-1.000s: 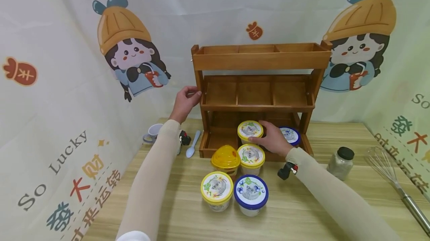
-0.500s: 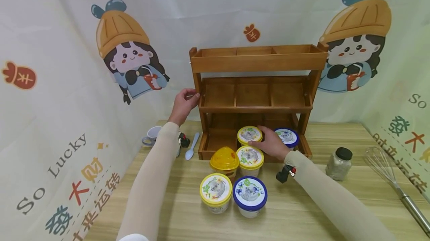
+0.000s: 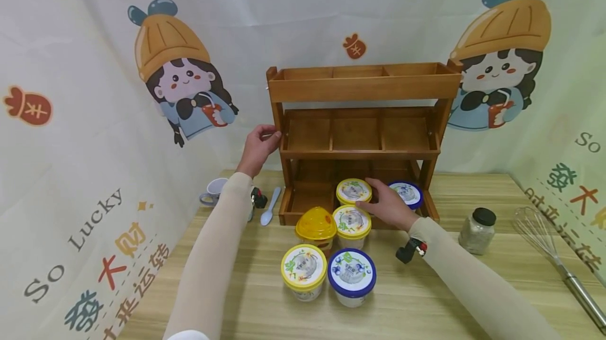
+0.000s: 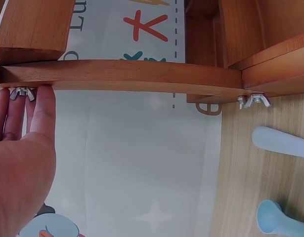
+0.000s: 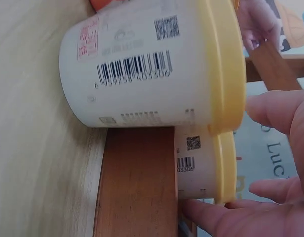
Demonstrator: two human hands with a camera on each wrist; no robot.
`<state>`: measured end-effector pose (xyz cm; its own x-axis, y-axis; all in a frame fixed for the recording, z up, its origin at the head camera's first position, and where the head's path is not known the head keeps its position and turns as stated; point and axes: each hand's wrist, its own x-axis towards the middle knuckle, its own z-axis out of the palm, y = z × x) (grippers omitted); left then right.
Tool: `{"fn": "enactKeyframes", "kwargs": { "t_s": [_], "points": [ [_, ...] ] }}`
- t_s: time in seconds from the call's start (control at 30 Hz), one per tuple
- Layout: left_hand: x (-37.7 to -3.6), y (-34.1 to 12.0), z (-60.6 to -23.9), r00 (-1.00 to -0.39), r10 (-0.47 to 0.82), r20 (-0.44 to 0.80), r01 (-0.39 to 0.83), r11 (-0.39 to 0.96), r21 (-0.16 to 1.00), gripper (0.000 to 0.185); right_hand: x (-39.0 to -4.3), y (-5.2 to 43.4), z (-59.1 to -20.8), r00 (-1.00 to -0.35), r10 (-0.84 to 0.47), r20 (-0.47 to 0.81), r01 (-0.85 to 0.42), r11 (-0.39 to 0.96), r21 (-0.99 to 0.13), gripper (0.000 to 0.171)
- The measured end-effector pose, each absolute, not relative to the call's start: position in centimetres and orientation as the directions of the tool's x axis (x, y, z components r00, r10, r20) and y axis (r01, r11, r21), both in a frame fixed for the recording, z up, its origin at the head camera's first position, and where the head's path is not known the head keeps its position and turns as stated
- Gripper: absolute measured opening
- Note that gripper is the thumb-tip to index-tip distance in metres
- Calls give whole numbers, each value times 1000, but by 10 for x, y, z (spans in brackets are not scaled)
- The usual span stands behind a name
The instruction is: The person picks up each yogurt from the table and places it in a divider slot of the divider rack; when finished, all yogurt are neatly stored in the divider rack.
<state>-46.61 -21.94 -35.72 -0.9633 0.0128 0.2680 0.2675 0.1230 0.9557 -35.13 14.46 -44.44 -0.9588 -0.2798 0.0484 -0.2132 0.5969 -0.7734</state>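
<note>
My left hand holds the left upright of a brown wooden three-tier rack. In the left wrist view, its fingertips lie along the upright beside a wing nut, and one tip laps over the wood at the frame's edge. With thumb and fingers around its lid rim, my right hand grips a yellow-lidded tub in the bottom tier's middle compartment. Another yellow-lidded tub stands just before the rack and partly hides the gripped one in the right wrist view. A blue-lidded tub sits in the right compartment.
A cup with a yellow domed lid, a yellow-lidded tub and a blue-lidded tub stand in front. Left are a mug and a pale spoon; right, a black-capped jar and a whisk.
The tub in my right hand has settled into the middle compartment and slid slightly right, the hand shifting with it. My left hand stays at the upright.
</note>
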Motion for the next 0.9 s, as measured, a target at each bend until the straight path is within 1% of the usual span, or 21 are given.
{"fn": "enactKeyframes", "kwargs": {
  "t_s": [0.1,0.2,0.4,0.6,0.83,0.9],
  "points": [
    [-465,-220,-357,-964,13,266,266,121,956,42,-344,146,-442,-953,-298,50,-226,594,-772,90],
    [-465,-221,-358,-962,10,273,273,113,956,42,-336,149,-441,-943,-324,77,-266,593,-760,89],
    [-465,-221,-358,-961,11,277,277,114,954,41,-317,158,-442,-929,-344,136,-321,568,-758,78],
    [-466,-220,-359,-958,10,285,284,127,950,40,-302,168,-447,-933,-320,165,-330,578,-746,73],
    [-467,-221,-360,-955,4,297,295,132,946,40,-290,170,-451,-941,-309,137,-300,578,-759,65],
    [-467,-220,-360,-955,2,296,293,132,947,39,-286,169,-453,-935,-324,143,-314,571,-759,63]
  ]
}}
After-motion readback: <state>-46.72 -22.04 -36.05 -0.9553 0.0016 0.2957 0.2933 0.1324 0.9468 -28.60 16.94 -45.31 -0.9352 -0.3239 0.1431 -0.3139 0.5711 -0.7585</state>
